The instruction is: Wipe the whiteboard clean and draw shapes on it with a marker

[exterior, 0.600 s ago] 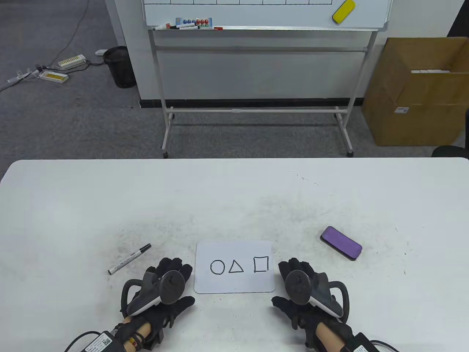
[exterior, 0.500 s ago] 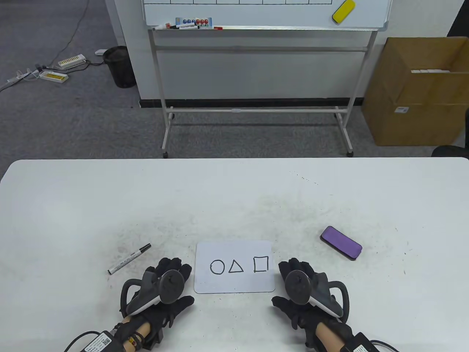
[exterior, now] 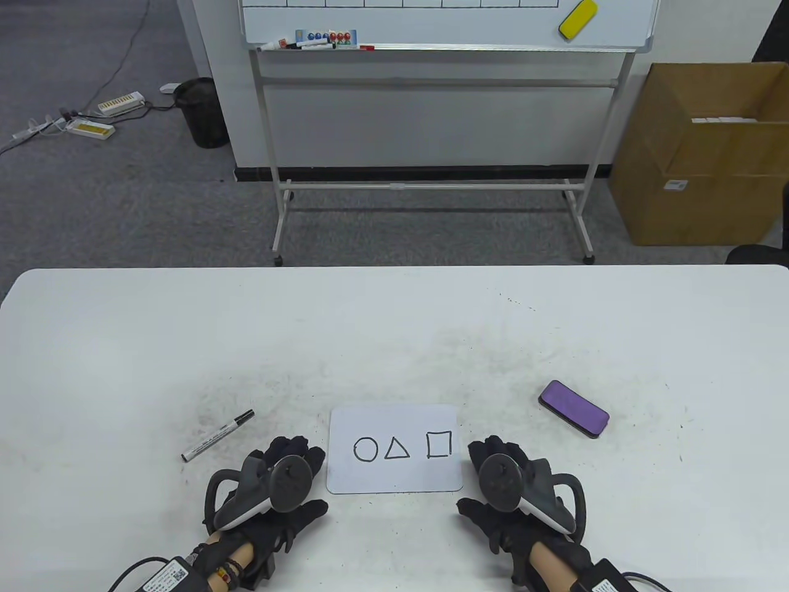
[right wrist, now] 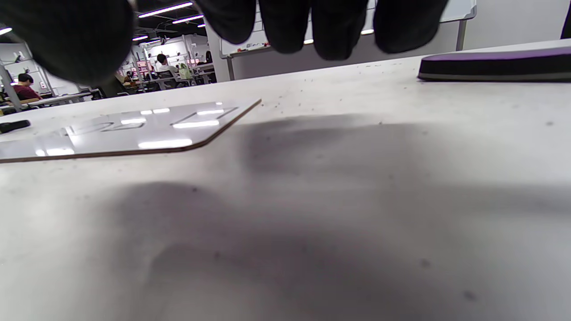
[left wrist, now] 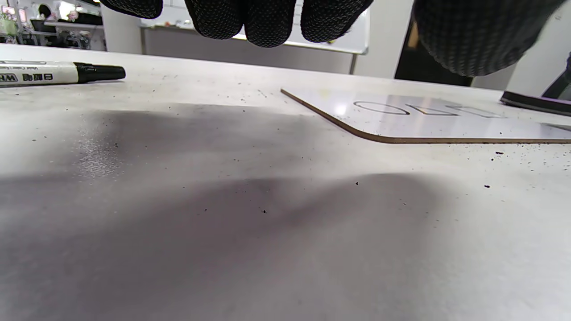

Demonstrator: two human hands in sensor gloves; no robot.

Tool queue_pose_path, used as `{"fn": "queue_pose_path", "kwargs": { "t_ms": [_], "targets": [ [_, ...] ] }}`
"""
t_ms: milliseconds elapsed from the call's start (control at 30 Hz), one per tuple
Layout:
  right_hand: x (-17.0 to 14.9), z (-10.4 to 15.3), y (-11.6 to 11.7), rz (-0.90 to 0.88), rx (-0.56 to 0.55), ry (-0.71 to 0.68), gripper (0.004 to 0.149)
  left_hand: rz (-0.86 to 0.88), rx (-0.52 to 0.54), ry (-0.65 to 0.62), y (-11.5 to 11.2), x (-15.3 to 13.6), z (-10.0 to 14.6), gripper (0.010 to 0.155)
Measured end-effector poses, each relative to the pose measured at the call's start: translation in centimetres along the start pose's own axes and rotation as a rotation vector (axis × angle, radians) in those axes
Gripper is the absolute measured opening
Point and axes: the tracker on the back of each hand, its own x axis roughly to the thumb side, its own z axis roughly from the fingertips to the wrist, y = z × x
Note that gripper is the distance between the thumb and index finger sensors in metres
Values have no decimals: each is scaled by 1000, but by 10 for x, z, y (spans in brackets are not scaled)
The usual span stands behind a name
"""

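- Whiteboard (exterior: 394,448): thin stiff panel lying flat between both hands, bearing circle, triangle, square. Likely light and slick; pin an edge or corner while wiping.
- Eraser (exterior: 574,409): ahead-right of right hand (exterior: 515,493); grasp by its long sides.
- Marker (exterior: 218,435): capped, ahead-left of left hand (exterior: 271,490); will roll.
- Both hands relaxed, empty, hovering above the table (exterior: 394,333).

Overhead looks down; wrist views skim table (exterior: 394,333).

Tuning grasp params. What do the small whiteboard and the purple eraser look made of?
Small whiteboard: thin rigid sheet with a glossy white face that mirrors the ceiling lights in the right wrist view; a brown edge suggests a fibreboard or card core. Purple eraser: matte purple top over a dark base layer, probably plastic or foam with felt; cannot tell which.
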Motion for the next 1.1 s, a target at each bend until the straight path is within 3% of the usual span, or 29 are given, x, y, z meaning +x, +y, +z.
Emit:
{"fn": "queue_pose_path", "kwargs": {
  "t_ms": [100, 267, 500, 600, 800, 1100],
  "targets": [
    [-10, -6, -7, -5, -28, 37, 91, 2, 1, -4, 0, 1, -1, 82],
    [-57, -27, -26, -5, -109, 213, 92, 0, -6, -16, -2, 4, -2, 82],
    [-121, -56, -25, 73, -59, 438, 94, 0, -20, -20, -5, 6, -4, 82],
    [-140, -61, -19, 45, 28, 479, 95, -1, -25, -20, -7, 6, -4, 82],
    [-149, -68, -16, 51, 48, 502, 89, -5, -37, -30, -9, 9, -6, 82],
    [-146, -69, -16, 99, -35, 512, 86, 7, -40, -38, -10, 9, -7, 82]
  ]
}}
